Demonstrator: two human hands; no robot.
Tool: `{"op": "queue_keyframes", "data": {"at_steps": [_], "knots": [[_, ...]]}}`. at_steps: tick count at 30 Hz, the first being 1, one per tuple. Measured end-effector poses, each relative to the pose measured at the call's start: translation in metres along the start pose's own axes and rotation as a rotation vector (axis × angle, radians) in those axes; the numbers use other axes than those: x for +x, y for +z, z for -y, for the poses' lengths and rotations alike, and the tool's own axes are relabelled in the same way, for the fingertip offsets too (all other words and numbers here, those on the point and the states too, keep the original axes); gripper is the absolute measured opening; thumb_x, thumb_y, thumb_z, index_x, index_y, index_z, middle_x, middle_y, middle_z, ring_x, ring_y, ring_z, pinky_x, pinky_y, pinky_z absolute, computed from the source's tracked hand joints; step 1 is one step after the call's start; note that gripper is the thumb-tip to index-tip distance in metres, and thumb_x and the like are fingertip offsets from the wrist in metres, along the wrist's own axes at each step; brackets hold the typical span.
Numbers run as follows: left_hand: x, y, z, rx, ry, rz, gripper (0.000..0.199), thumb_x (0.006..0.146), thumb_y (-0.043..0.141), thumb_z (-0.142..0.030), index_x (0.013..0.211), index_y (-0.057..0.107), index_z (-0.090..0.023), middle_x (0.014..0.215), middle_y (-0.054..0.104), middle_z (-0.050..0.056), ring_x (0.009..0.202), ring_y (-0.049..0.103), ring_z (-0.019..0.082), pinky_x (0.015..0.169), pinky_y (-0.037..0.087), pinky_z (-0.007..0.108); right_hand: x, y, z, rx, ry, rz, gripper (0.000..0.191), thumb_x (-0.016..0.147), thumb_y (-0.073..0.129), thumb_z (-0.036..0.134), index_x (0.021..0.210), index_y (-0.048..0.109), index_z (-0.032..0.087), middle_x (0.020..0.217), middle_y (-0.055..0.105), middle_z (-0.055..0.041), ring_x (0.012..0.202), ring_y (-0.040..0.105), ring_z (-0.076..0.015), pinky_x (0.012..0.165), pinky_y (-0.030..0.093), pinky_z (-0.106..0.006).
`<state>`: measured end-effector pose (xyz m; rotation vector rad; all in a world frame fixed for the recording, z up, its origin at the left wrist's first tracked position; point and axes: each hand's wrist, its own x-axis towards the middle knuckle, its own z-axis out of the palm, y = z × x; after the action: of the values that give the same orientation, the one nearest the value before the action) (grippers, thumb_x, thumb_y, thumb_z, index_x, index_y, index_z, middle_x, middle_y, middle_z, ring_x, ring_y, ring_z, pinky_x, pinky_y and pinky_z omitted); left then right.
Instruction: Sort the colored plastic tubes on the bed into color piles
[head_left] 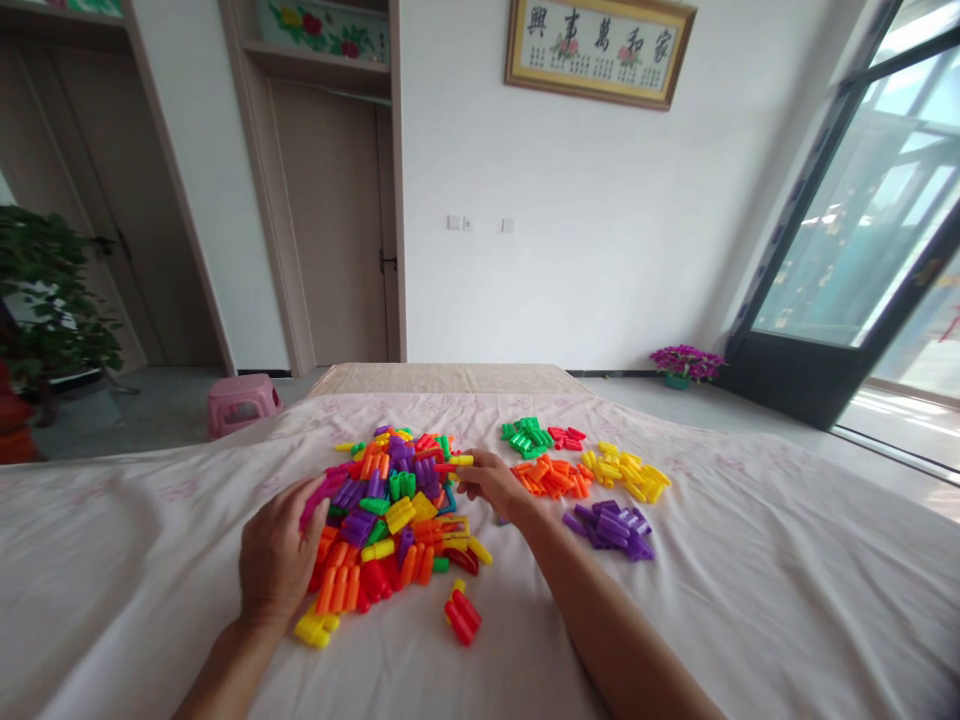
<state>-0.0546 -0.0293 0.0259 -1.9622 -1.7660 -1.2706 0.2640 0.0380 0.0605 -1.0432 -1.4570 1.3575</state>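
A mixed heap of bright plastic building pieces [401, 510], shaped like short joined tubes, lies on the cloth in front of me. At its left edge, my left hand [281, 550] rests with thumb and fingers apart around magenta pieces [321, 495]; some fingertips are hidden. My right hand [491, 485] is at the heap's right side, its fingers pinched on a small yellow plastic piece [462, 460]. Nearer to me, a red piece [463, 615] lies apart from the heap, touching a yellow one.
Right of the heap lie single-colour groups: green pieces [527, 437], red pieces [566, 438], orange pieces [551, 478], yellow pieces [626, 470] and purple pieces [611, 528]. A wrinkled pale cloth [750, 600] covers the surface. A pink stool [241, 402] stands beyond its left edge.
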Motion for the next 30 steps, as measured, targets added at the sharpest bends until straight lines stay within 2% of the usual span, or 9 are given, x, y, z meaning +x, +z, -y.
{"op": "queue_keyframes", "data": {"at_steps": [4,7,9,13,17,20,23,27,30], "knots": [[-0.004,0.001,-0.029,-0.098,0.123,0.093,0.044,0.095,0.05,-0.047,0.128,0.065,-0.021,0.121,0.073,0.01,0.114,0.064,0.027,0.105,0.043,0.04,-0.018,0.03,0.016,0.036,0.027,0.202,0.022,0.068,0.07,0.031,0.082,0.062,0.016,0.062,0.062,0.003,0.052,0.054,-0.0092,0.05,0.04,-0.021],[-0.008,0.006,-0.039,-0.171,0.176,0.18,0.04,0.095,0.052,-0.046,0.122,0.07,-0.023,0.11,0.076,0.008,0.105,0.067,0.026,0.097,0.047,0.04,-0.031,0.053,0.021,0.024,0.037,0.259,0.021,0.07,0.07,0.031,0.084,0.063,0.017,0.06,0.062,0.0038,0.051,0.054,-0.0095,0.052,0.041,-0.022],[-0.01,0.01,-0.041,-0.22,0.162,0.215,0.036,0.095,0.053,-0.047,0.112,0.075,-0.023,0.102,0.077,0.008,0.097,0.068,0.024,0.091,0.05,0.038,-0.036,0.064,0.022,0.03,0.035,0.275,0.022,0.071,0.07,0.031,0.087,0.064,0.018,0.062,0.063,0.004,0.052,0.054,-0.0093,0.053,0.042,-0.022],[-0.011,0.014,-0.044,-0.317,0.09,0.202,0.034,0.093,0.055,-0.048,0.096,0.077,-0.022,0.094,0.076,0.008,0.091,0.07,0.022,0.086,0.054,0.034,-0.039,0.073,0.02,0.042,0.028,0.258,0.018,0.071,0.07,0.029,0.085,0.064,0.018,0.062,0.063,0.0038,0.053,0.053,-0.0094,0.052,0.041,-0.021],[-0.009,0.012,-0.047,-0.339,0.101,0.185,0.032,0.093,0.056,-0.046,0.091,0.075,-0.02,0.092,0.076,0.008,0.09,0.07,0.021,0.087,0.054,0.033,-0.034,0.07,0.016,0.058,0.052,0.261,0.021,0.07,0.074,0.032,0.082,0.064,0.019,0.062,0.064,0.0031,0.052,0.054,-0.0102,0.051,0.042,-0.022],[-0.007,0.011,-0.041,-0.332,0.091,0.13,0.034,0.094,0.054,-0.047,0.094,0.075,-0.02,0.092,0.076,0.007,0.09,0.069,0.021,0.086,0.054,0.034,-0.024,0.055,0.014,0.051,0.037,0.191,0.022,0.068,0.075,0.032,0.08,0.063,0.018,0.06,0.062,0.0031,0.051,0.055,-0.0106,0.049,0.041,-0.021],[-0.006,0.014,-0.028,-0.292,0.051,0.111,0.035,0.092,0.055,-0.051,0.098,0.074,-0.021,0.097,0.077,0.006,0.092,0.069,0.022,0.09,0.053,0.035,-0.012,0.027,0.017,0.0,-0.004,0.061,0.022,0.067,0.073,0.03,0.082,0.063,0.017,0.063,0.062,0.0022,0.053,0.057,-0.0104,0.045,0.037,-0.019],[-0.005,0.022,-0.01,-0.274,0.026,0.161,0.037,0.09,0.058,-0.05,0.113,0.07,-0.023,0.114,0.074,0.005,0.107,0.067,0.023,0.1,0.049,0.036,-0.004,-0.029,0.026,-0.124,-0.047,-0.215,0.021,0.072,0.064,0.026,0.09,0.065,0.015,0.071,0.064,0.0003,0.058,0.059,-0.011,0.044,0.035,-0.018],[-0.004,0.023,-0.001,-0.252,-0.044,0.105,0.042,0.093,0.051,-0.048,0.122,0.066,-0.021,0.123,0.071,0.007,0.116,0.064,0.024,0.104,0.047,0.037,-0.009,-0.078,0.03,-0.241,-0.066,-0.45,0.024,0.073,0.058,0.023,0.094,0.067,0.013,0.074,0.065,-0.0009,0.061,0.06,-0.0117,0.049,0.04,-0.019]]}}
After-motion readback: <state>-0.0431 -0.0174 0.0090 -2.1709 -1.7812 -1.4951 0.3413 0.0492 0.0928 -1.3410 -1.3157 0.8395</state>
